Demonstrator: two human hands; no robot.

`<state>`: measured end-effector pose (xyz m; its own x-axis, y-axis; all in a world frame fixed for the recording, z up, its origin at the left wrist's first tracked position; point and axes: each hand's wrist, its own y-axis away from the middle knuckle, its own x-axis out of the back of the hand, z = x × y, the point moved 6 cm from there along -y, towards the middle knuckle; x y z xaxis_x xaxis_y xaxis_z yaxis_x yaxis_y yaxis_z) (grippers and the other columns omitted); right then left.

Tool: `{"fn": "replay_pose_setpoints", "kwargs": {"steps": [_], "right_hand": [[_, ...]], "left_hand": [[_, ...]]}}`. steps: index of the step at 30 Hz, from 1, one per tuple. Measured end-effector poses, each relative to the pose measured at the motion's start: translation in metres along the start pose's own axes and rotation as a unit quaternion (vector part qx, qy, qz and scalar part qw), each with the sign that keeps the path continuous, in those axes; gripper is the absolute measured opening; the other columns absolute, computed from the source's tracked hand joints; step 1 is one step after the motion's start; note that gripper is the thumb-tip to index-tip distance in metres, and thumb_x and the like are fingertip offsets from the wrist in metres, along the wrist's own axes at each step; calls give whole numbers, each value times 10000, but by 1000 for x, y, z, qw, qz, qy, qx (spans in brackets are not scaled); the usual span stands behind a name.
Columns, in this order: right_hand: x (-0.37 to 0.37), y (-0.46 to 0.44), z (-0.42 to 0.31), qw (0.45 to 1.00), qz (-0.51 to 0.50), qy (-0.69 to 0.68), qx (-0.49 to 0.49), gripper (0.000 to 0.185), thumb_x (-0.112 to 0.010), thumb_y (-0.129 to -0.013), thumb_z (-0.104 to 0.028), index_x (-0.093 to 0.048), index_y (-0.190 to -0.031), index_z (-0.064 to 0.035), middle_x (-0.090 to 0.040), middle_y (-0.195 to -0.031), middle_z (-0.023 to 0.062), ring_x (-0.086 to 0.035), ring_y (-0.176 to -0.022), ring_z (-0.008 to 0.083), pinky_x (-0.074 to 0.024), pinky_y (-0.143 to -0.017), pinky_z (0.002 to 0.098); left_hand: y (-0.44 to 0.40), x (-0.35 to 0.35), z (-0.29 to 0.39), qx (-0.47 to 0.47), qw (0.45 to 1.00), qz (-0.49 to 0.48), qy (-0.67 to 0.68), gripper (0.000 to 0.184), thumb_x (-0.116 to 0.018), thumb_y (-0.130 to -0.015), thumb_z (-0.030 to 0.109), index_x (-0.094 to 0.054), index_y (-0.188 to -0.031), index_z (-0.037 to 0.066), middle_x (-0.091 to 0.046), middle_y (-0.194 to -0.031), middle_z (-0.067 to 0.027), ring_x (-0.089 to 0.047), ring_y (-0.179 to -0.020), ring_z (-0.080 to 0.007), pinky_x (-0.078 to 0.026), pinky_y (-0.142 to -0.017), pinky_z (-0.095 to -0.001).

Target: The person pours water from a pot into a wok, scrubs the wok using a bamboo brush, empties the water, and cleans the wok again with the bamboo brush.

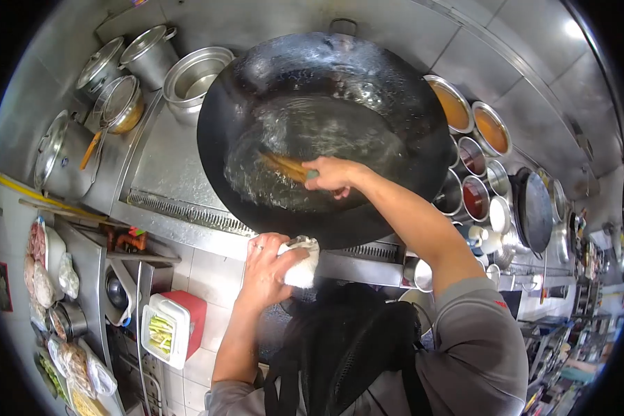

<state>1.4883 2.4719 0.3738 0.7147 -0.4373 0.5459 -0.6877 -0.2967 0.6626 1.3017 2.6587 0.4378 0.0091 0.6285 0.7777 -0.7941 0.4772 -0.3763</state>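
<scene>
On the left side, metal pots [149,59] are standing beside the metal counter [170,170], and lower down a white basket [177,333] is holding green pieces. The left hand [262,269] is holding a white cloth [303,263] at the near edge of the big black wok [395,125]; its grip is clamping on this cloth. Inside the wok, the brown brush [281,165] is lying tilted in shallow liquid [319,132], and the grip of the right hand [334,175] is closing around its right end. To the right, round containers [491,130] are holding orange and red sauces
</scene>
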Motion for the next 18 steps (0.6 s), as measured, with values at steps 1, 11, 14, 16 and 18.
{"fn": "replay_pose_setpoints", "kwargs": {"steps": [1,11,14,16,18], "right_hand": [[-4,20,4,1000,-19,11,-7,746,-663,-934,-317,-367,-1612,-224,-694,-899,141,-668,-589,211,-588,-541,355],[29,192,69,981,7,114,-159,689,-677,-932,-359,-461,-1563,-185,-717,-993,167,-714,-655,253,-609,-562,350],[69,199,105,925,94,291,-224,535,-702,-895,-289,-624,-1399,-126,-711,-1240,176,-740,-1025,316,-637,-804,429],[102,193,126,866,169,385,-269,482,-712,-897,-256,-632,-1348,-106,-704,-1269,179,-704,-1148,351,-577,-967,480],[143,173,151,842,210,406,-287,479,-637,-963,-255,-567,-1419,-123,-708,-1234,197,-712,-1118,376,-601,-914,475]], "left_hand": [[0,0,0,-1,1000,2,4,552,-799,-530,89,-734,-1071,173,-602,-1127,-126,-586,-1106,-355,-427,-932,-473],[1,0,2,-19,1000,11,20,570,-792,-525,61,-723,-1083,156,-597,-1121,-147,-569,-1111,-371,-413,-927,-496],[-1,2,2,-20,1000,7,17,581,-786,-519,58,-721,-1089,151,-594,-1119,-145,-572,-1106,-367,-412,-920,-490],[-2,3,4,-18,1000,12,15,623,-765,-497,30,-717,-1106,151,-590,-1117,-131,-570,-1114,-350,-412,-913,-481],[-4,2,4,-13,1000,18,17,561,-790,-534,97,-722,-1088,157,-591,-1111,-132,-576,-1106,-349,-413,-914,-481]]}}
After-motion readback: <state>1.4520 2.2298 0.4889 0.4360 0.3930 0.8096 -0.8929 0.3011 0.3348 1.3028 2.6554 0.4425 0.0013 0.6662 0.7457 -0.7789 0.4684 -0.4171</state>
